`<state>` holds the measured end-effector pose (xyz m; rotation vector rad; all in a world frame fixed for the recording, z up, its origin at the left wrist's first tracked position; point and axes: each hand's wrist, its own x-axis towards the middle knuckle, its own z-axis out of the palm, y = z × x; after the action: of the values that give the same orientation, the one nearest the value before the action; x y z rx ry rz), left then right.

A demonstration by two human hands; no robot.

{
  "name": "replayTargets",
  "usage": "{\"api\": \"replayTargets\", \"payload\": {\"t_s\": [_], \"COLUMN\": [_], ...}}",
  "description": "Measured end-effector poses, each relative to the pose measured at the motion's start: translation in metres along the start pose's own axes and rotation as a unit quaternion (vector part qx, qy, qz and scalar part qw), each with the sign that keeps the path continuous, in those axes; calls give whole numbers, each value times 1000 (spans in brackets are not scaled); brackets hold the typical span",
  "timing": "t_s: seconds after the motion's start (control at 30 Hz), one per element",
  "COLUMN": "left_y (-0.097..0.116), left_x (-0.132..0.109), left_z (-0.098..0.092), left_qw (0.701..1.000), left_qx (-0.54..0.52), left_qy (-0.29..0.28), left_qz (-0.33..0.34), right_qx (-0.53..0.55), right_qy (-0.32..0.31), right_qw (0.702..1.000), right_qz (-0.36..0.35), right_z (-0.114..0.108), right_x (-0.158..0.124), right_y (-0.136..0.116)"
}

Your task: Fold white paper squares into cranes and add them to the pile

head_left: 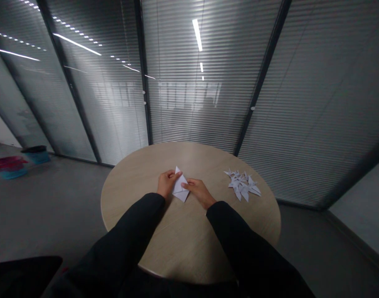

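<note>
A folded sheet of white paper (180, 191) is held between my two hands, a little above or on the round table; which of these I cannot tell. Its upper end comes to a point, and a fold line crosses its lower part. My left hand (166, 181) pinches its left edge, thumb on top. From the right, my right hand (201, 192) grips the other edge with the thumb pressed on the paper's face. Fingers beneath the sheet are partly hidden. To the right lies a pile of folded white paper cranes (243, 184), apart from both hands.
The round wooden table (189, 248) stands against a glass partition with blinds (189, 120). On the floor at far left are a blue bin with a red liner (10, 166) and another blue bin with a dark liner (37, 154). A dark chair-like shape (25, 275) is at lower left.
</note>
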<state>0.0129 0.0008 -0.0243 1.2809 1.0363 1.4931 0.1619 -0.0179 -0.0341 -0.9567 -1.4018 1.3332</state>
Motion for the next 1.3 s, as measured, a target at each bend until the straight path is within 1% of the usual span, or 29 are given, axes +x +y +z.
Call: {"api": "replayTargets", "payload": {"t_s": [0.13, 0.3, 0.5, 0.73, 0.97, 1.3], "left_y": [4, 9, 8, 11, 18, 16], "left_x": [-2, -6, -6, -7, -8, -4], "left_z": [1, 3, 5, 8, 8, 5], "left_qw": [1000, 999, 998, 991, 989, 988], "left_qx": [20, 24, -67, -128, -143, -154], "left_qy": [3, 6, -21, -1, 15, 11], "left_qz": [16, 26, -5, -23, -21, -20], "right_qx": [17, 21, 29, 25, 11, 2], "right_qy": [-15, -4, -24, -31, -38, -42], "right_qw": [1000, 999, 999, 998, 998, 999], "right_qz": [14, 27, 38, 48, 41, 33], "right_z": [2, 2, 2, 3, 2, 2], "right_x": [-2, -3, -3, -3, -3, -2], "right_y": [-1, 0, 0, -1, 0, 2]}}
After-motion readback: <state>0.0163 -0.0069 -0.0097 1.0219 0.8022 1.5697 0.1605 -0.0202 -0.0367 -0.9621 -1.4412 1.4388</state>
